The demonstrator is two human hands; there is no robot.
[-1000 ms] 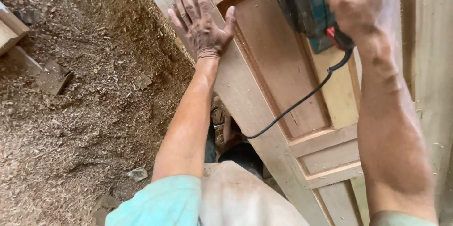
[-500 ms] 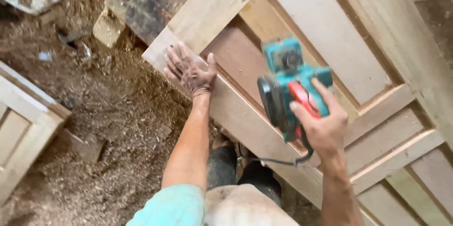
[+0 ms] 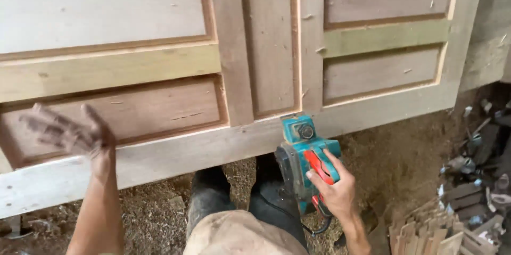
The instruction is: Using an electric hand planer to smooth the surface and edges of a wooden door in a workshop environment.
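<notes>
Since half a second ago the view has swung, so the door [image 3: 255, 63] now lies square across the frame instead of slanting, and the left hand [image 3: 69, 132] has lifted off the wood. Nearest, the person's legs stand between the two arms on a floor of wood shavings [image 3: 394, 164]. To the near right, a heap of wood offcuts [image 3: 442, 228] crowds the floor, while the shavings under the door's near edge lie open. The right hand [image 3: 332, 191] is closed around the red handle of a teal electric planer [image 3: 303, 154], whose front end touches the door's near rail, just right of centre. The left hand is spread open, fingers apart and blurred, holding nothing, over the door's near left panel; whether it touches the wood cannot be told. The door's far edge runs out of view.
</notes>
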